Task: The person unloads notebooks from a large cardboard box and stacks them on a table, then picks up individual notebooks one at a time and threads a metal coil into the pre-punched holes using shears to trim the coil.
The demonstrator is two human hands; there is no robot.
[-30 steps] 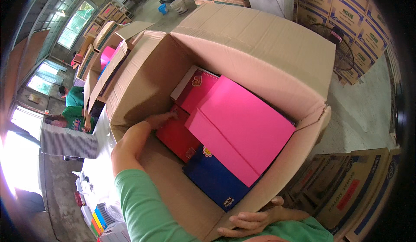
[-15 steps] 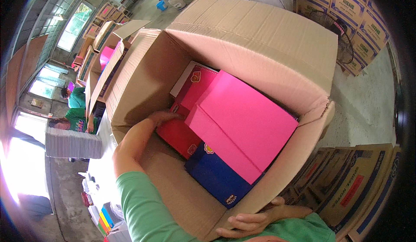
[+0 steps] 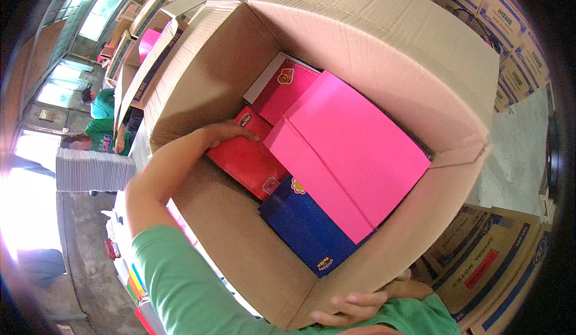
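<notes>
My left hand (image 3: 231, 132) reaches into a large open cardboard box (image 3: 207, 215) and grips the upper left edge of a red notebook (image 3: 252, 164), its thumb on the cover. That flat red item has a dotted edge and small stickers. Beside it lie a dark blue notebook (image 3: 306, 230) with a flower sticker and a magenta one (image 3: 288, 92) with a white edge. A bright pink sheet or cover (image 3: 354, 155) with a crease overlaps them all. My right hand (image 3: 354, 305) rests against the box's near outer side, just below the rim, fingers apart.
Several cartons are stacked at the far right (image 3: 510, 29) and near right (image 3: 486, 263). A tall pile of thin books (image 3: 93, 170) stands left, near two people in green (image 3: 102, 104). Another open carton (image 3: 144, 89) sits behind the box's left side.
My left hand has closed on the red notebook, which has shifted slightly left and shows more of its cover. The view has tilted a little. My right hand stays at the near rim.
</notes>
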